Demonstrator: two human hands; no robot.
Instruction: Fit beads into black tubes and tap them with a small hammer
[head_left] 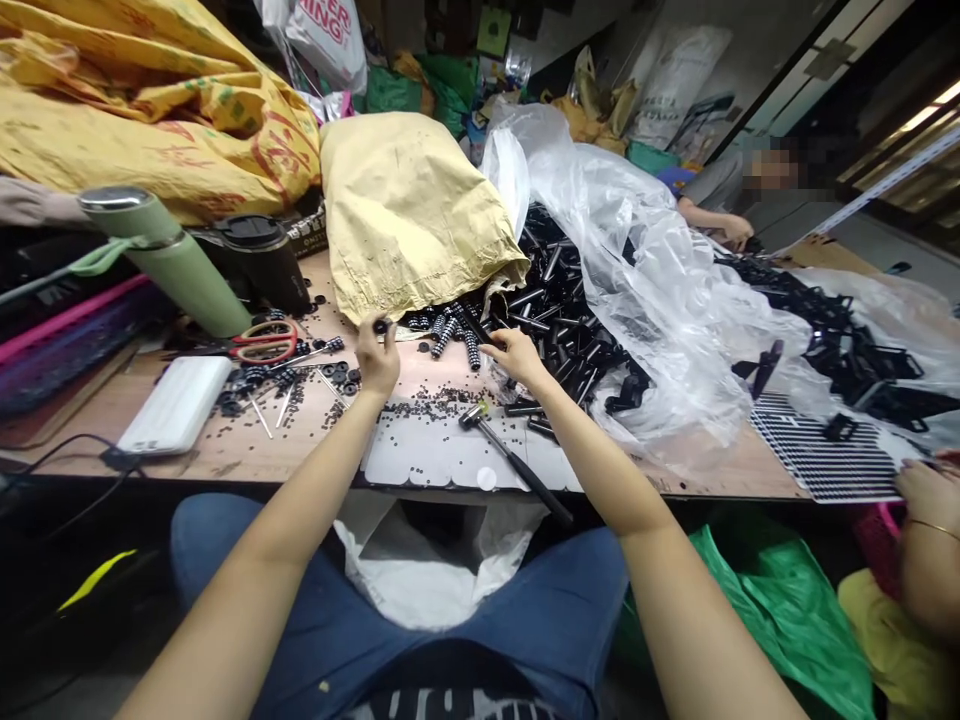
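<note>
A small black ring (380, 326) sits pinched at the fingertips of the left hand (377, 358), raised just above the wooden table (247, 450), forearm stretched straight out from the lap. The right hand (514, 357) reaches farther right, fingers closed on a thin black rod (475, 325) that points up-left towards the tan paper sack (409, 210). Between the wrists lies a small hammer (516, 462), handle running to the near table edge. Loose black beads (420, 405) scatter under both hands. Left of the left hand lie red-handled scissors (264, 342) and a white power bank (177, 403); right of the right hand a heap of black tubes (562, 310) spills from clear plastic sheeting (660, 290), crowding that side.
</note>
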